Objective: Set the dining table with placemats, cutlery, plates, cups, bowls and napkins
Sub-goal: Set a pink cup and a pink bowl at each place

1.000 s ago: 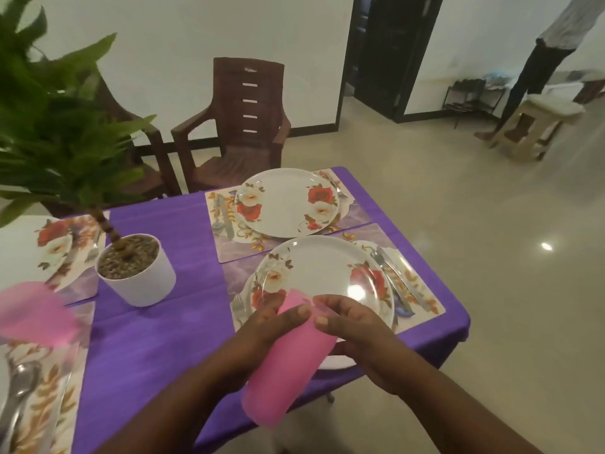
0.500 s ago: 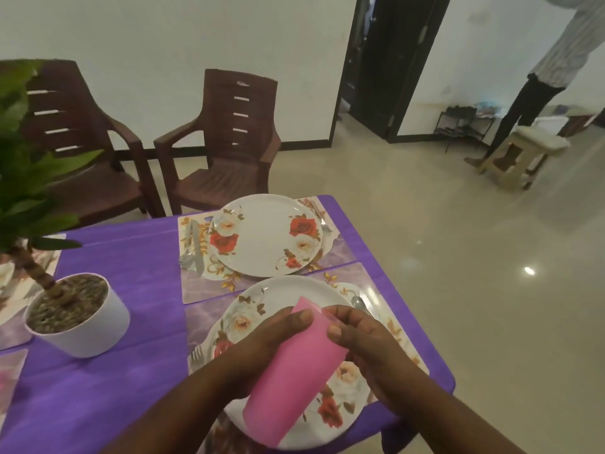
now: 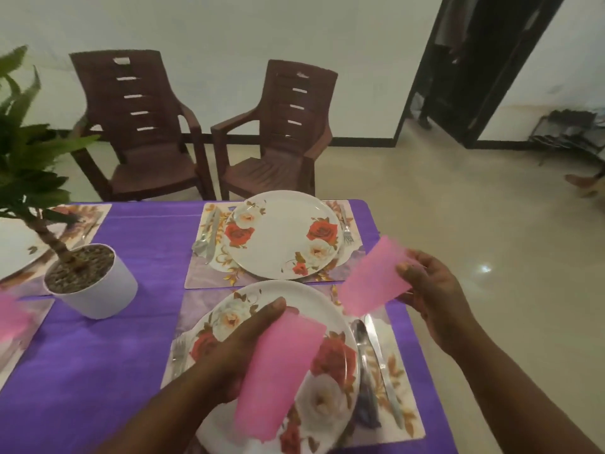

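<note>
Hands hold one pink napkin each: left hand [image 3: 229, 352] grips its napkin [image 3: 278, 375] over the near floral plate [image 3: 340, 362]; right hand [image 3: 432, 290] pinches another [image 3: 373, 276], best laid flat on the far plate [image 3: 281, 234].

Soft, dim indoor light, evenly spread, leaves only faint shadows. A small bright glare spot sits on the floor [image 3: 484, 267], and a weak sheen on the far plate [image 3: 285, 234]. Wide-angle bending curves the doorway [image 3: 471, 73]. The right napkin [image 3: 376, 276] and the frame's left edge are motion-blurred; detail is soft throughout.
</note>
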